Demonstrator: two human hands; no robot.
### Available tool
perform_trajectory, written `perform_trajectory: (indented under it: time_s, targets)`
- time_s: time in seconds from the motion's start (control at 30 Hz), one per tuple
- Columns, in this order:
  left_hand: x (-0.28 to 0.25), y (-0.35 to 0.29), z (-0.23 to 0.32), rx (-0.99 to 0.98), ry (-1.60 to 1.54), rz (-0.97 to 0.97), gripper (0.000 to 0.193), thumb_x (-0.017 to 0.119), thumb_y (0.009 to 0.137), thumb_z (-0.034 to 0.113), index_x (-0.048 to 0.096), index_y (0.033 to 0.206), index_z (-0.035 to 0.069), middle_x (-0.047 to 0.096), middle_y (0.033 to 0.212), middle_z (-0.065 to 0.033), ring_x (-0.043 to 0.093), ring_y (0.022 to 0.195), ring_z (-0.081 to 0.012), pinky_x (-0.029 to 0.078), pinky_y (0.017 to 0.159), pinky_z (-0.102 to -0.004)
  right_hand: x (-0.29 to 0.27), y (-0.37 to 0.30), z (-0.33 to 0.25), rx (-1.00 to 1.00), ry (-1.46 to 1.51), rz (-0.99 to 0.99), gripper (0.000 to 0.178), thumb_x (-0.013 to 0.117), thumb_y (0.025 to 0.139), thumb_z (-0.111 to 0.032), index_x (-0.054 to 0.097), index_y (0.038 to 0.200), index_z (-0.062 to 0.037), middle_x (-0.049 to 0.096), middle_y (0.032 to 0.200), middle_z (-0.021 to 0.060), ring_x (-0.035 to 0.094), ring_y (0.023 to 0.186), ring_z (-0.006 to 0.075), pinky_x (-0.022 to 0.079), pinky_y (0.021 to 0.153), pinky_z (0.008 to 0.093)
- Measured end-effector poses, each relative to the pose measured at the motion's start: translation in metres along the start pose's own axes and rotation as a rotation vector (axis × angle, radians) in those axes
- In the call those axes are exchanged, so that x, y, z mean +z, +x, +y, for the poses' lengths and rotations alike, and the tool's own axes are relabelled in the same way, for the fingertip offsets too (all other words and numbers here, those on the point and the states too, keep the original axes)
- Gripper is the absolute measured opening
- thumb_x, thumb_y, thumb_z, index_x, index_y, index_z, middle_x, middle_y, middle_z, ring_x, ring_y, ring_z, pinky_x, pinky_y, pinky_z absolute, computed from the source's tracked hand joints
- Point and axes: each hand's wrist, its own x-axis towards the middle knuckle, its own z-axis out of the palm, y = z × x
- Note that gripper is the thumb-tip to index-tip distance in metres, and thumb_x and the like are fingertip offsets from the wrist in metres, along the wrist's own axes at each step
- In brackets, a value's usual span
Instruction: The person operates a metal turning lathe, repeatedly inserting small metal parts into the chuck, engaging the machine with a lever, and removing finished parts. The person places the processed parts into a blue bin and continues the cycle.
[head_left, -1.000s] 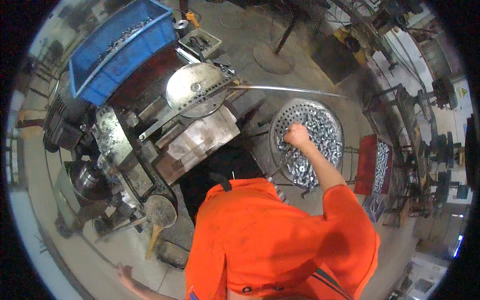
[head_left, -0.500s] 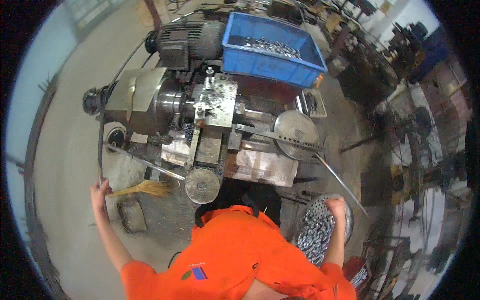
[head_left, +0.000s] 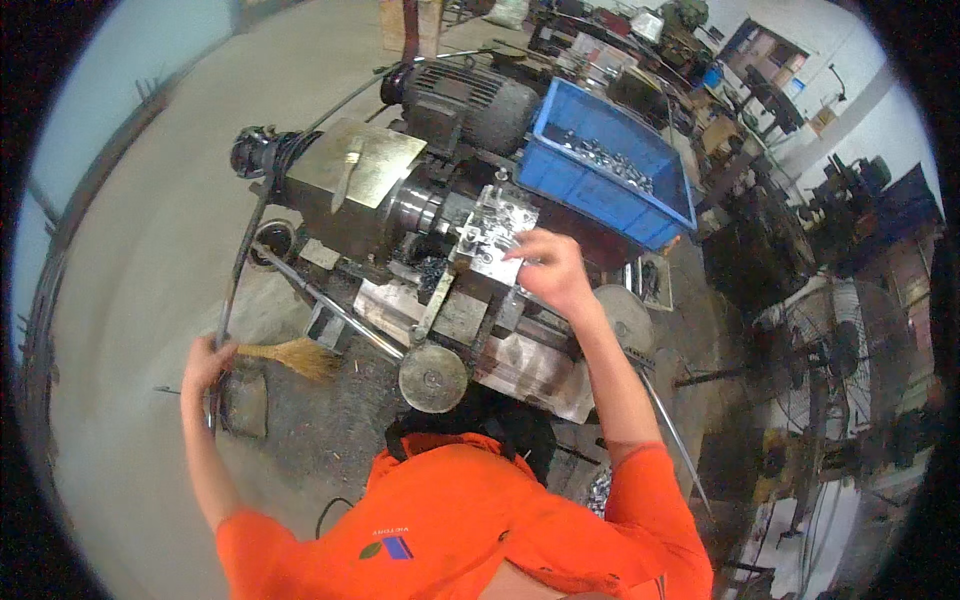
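Observation:
My left hand (head_left: 207, 366) is wrapped round a long dark lever (head_left: 240, 262) that runs down the left side of a lathe-like machine. Over the machine's metal tool block (head_left: 492, 258) is my right hand (head_left: 553, 270), its fingers bent and pinched together at the block's right side. Whatever sits between those fingertips is too small to make out. Left of the block is the shiny round spindle (head_left: 414, 207). A round metal disc (head_left: 433, 378) on a flat arm sits at the machine's near side.
A blue crate (head_left: 600, 192) of small metal parts stands behind the machine, beside a motor (head_left: 470, 108). A brush (head_left: 346, 176) lies on the headstock cover. On the floor at left is a straw broom (head_left: 300, 356). More metal parts (head_left: 600, 490) show beside my right sleeve; a fan (head_left: 830, 350) stands right.
My right hand has moved from above the basin of metal parts up and left to the tool block. My left hand keeps its grip on the lever. The view has turned.

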Motion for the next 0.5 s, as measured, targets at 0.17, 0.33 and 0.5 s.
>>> perform_trajectory:
  time_s: [0.17, 0.33, 0.5]
  targets:
    - [0.016, -0.038, 0.007, -0.009, 0.06, 0.153, 0.025, 0.063, 0.077, 0.021, 0.059, 0.082, -0.002, 0.06, 0.065, -0.0089, 0.056, 0.053, -0.0161, 0.044, 0.051, -0.0325, 0.063, 0.082, 0.014, -0.02, -0.293, -0.23, 0.018, 0.059, 0.053, -0.017, 0.066, 0.064, -0.004, 0.062, 0.078, 0.0199, 0.06, 0.076, 0.0352, 0.05, 0.071, 0.0377]
    - [0.025, -0.035, -0.022, 0.03, 0.376, 0.351, 0.03, 0.064, 0.075, 0.023, 0.059, 0.083, -0.006, 0.061, 0.073, -0.0211, 0.061, 0.069, -0.0345, 0.046, 0.062, -0.0399, 0.093, 0.089, 0.031, 0.23, -0.209, -0.237, 0.02, 0.06, 0.053, -0.016, 0.064, 0.063, 0.0003, 0.058, 0.065, 0.0235, 0.061, 0.066, 0.0364, 0.051, 0.065, 0.0387]
    - [0.019, -0.037, -0.004, -0.099, 0.228, 0.236, 0.034, 0.065, 0.073, 0.024, 0.058, 0.086, -0.007, 0.06, 0.078, -0.0263, 0.059, 0.078, -0.0406, 0.045, 0.067, -0.0431, 0.096, 0.083, 0.028, 0.358, -0.132, -0.265, 0.021, 0.06, 0.058, -0.017, 0.066, 0.07, -0.0012, 0.061, 0.067, 0.0204, 0.063, 0.066, 0.033, 0.05, 0.064, 0.0355]
